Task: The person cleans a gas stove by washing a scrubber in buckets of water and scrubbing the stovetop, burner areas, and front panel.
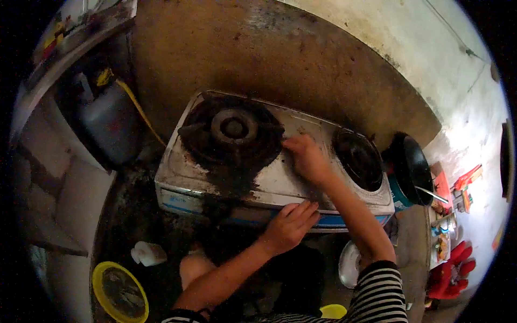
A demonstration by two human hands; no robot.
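Observation:
A two-burner gas stove (pixel 301 183) stands in front of me, its pale metal top streaked with dark grime. My right hand (pixel 308 157) is closed and pressed against the top between the burners, close to the left burner (pixel 234 128). What its fingers hold, if anything, is hidden. My left hand (pixel 291 227) rests on the stove's front edge with its fingers stretched out and nothing in it. The right burner (pixel 357 159) is a blackened round recess beyond my right wrist. Dark residue (pixel 231 180) spreads from the left burner toward the front edge.
At the left stands a grey gas cylinder (pixel 113 126) with a yellow hose (pixel 141 110). A yellow-rimmed basin (pixel 144 301) and a white container (pixel 149 253) lie on the floor. On the right are a black wok (pixel 412 161), a metal bowl (pixel 349 264) and red gloves (pixel 452 272).

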